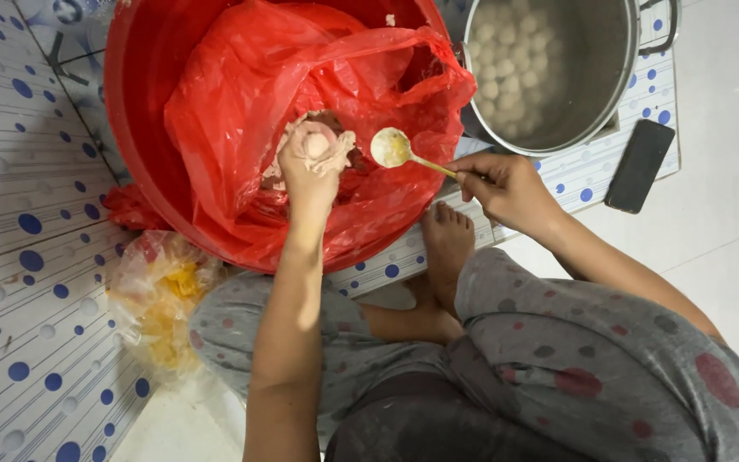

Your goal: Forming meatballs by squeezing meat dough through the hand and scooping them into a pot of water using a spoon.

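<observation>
My left hand (314, 162) is closed in a fist around pale pinkish paste, and a round lump of the paste bulges out between thumb and forefinger. It hovers over the red plastic bag (241, 94) lining a big red tub (134, 103). My right hand (506, 184) holds a gold-handled spoon (395, 150) by its stem. The spoon's bowl, smeared with paste, sits just right of the left fist, a little apart from the lump.
A steel pot (558, 68) of water with several pale balls stands at the upper right. A black phone (641, 164) lies beside it on a dotted mat. A clear bag with yellow contents (160, 299) lies at lower left. My bare foot (446, 248) rests below the tub.
</observation>
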